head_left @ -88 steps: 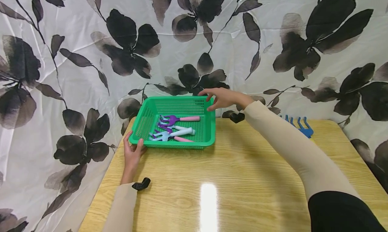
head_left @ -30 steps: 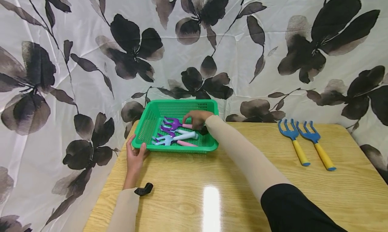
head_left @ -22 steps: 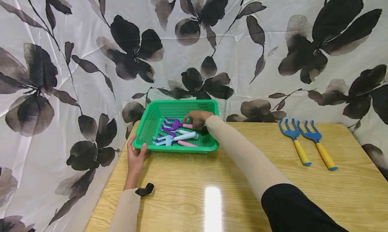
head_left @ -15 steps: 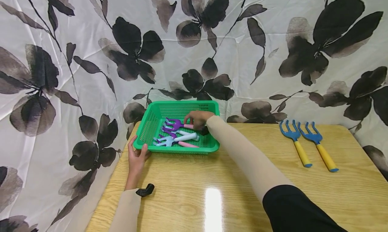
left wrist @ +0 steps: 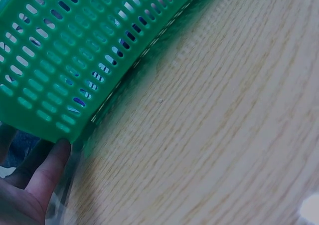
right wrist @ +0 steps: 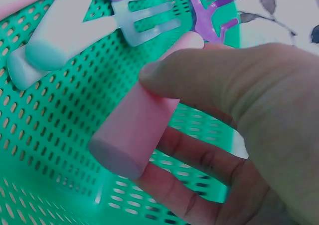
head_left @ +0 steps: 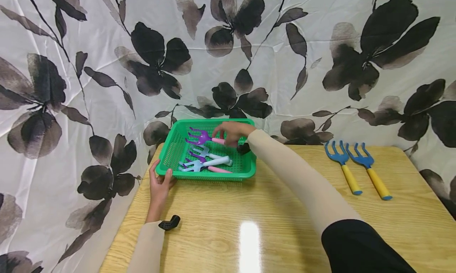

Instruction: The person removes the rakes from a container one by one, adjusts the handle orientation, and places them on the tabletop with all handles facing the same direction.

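Fork (head_left: 202, 137) points to nine o'clock from right hand (head_left: 235, 132), fingers (right wrist: 172, 75) clamped on handle (right wrist: 132, 127), left hand (head_left: 159, 188) gripping basket (head_left: 206, 177) at eight-o'clock corner.

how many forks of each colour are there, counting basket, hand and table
purple forks with pink handles: 2
light blue forks: 2
blue forks with yellow handles: 2
total: 6
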Tool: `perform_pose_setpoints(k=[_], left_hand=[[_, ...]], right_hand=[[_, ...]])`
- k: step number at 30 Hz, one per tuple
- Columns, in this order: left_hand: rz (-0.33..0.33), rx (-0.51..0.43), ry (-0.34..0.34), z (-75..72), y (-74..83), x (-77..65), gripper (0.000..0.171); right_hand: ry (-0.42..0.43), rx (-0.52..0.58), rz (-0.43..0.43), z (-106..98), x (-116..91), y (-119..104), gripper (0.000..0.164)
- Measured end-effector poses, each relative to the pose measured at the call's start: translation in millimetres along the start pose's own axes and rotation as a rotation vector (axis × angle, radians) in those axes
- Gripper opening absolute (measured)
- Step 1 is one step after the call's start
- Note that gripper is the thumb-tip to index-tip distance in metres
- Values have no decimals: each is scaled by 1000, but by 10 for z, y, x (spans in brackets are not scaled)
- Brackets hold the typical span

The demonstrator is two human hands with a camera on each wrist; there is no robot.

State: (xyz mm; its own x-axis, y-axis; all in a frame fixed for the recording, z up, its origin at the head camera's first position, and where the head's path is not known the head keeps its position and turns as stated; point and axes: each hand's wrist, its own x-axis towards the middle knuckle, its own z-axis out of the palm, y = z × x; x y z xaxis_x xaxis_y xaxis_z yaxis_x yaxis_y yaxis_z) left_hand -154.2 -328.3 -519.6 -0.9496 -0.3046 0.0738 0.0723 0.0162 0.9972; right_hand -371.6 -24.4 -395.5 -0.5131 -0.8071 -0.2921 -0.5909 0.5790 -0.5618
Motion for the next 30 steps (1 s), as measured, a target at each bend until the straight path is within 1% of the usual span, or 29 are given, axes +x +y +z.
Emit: perform_pose_setpoints(k=[5, 9, 13, 17, 20, 25, 30], left_hand=[[0, 0, 18, -2, -18, 4, 67], [-2, -6, 14, -8, -36, 6, 68], [0, -6, 6, -14, -57, 12, 68], [12, -7, 2, -19, -60, 27, 68], [8, -14, 2, -24, -51, 26, 69], [-18, -23, -1, -33, -30, 8, 70], [-26, -31, -7, -22, 2, -15, 69]], right_hand=[[50, -10, -40, -125, -199, -68, 56], [112, 17, -54, -194, -406, -92, 55], [188, 40, -80, -237, -626, -57, 55], [261, 43, -62, -274, -867, 5, 55], [289, 64, -38, -287, -1048, 47, 54], [328, 139, -30, -268, -1345, 123, 56], [378, 191, 12, -253, -1665, 255, 56]])
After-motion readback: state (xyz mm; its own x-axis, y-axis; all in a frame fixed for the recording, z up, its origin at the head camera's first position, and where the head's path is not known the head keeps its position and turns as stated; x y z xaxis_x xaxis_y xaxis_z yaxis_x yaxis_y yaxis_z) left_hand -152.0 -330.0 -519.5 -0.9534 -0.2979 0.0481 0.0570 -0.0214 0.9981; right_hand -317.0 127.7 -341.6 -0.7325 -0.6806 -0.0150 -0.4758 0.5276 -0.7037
